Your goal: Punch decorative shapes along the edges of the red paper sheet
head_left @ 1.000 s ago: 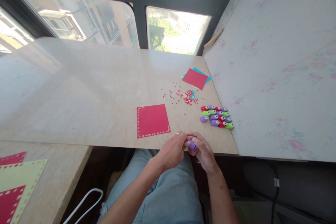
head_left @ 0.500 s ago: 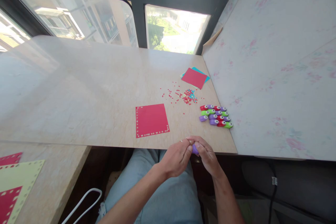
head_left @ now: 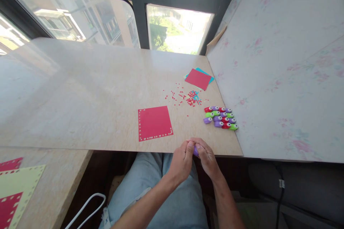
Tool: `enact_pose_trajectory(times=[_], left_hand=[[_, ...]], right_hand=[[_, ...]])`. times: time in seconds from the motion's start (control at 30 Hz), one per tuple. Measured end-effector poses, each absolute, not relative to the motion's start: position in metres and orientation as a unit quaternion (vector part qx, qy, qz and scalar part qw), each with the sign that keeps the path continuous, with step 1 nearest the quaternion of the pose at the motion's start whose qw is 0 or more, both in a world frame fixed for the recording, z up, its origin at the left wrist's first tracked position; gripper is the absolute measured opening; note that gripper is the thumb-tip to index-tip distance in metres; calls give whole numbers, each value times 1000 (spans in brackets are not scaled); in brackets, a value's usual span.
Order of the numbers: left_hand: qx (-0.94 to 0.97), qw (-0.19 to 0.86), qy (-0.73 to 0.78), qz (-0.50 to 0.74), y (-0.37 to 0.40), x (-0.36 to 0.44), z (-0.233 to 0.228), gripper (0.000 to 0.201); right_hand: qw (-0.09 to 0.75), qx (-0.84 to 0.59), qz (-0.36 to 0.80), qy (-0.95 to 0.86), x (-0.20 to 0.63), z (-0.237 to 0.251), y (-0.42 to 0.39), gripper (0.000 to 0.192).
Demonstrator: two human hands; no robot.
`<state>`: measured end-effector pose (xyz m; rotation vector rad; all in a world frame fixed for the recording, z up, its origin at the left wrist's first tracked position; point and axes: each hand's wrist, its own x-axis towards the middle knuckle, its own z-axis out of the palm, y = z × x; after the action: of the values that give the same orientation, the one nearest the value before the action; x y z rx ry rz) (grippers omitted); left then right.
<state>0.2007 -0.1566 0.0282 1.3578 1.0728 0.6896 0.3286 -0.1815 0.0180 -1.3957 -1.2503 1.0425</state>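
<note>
Close together at the table's front edge, my left hand (head_left: 182, 161) and my right hand (head_left: 206, 155) are both closed around a small purple craft punch (head_left: 196, 151). Fingers cover most of it, and only a purple patch shows between the thumbs. To the left on the table lies a red square of paper (head_left: 154, 122), with small shapes punched along its left and bottom edges and at the top left corner. Several more punches (head_left: 220, 118) in red, purple and green stand in rows by the wall, right of my hands.
Tiny red, blue and pale paper cutouts (head_left: 192, 97) are scattered behind the red square. Farther back sits a stack of coloured paper (head_left: 198, 79). Punched sheets (head_left: 27, 180) lie on a lower-left surface. A floral wall panel (head_left: 282, 71) bounds the right side; windows stand behind.
Both hands have shifted slightly left with the purple punch, and my left hand has turned more upright with its thumb on top. The paper and the other punches stay put.
</note>
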Motion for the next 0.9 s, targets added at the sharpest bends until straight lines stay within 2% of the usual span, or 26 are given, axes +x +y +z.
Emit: enact_pose_trajectory(times=[0.17, 0.6, 0.9], left_hand=[[562, 591, 479, 324, -161, 208, 24, 53], [593, 591, 461, 294, -167, 226, 28, 56], [628, 597, 406, 291, -175, 230, 30, 56]], right_hand=[[491, -566, 418, -513, 330, 13, -183, 37], [474, -578, 357, -560, 354, 10, -203, 29], [471, -540, 426, -552, 372, 20, -207, 28]])
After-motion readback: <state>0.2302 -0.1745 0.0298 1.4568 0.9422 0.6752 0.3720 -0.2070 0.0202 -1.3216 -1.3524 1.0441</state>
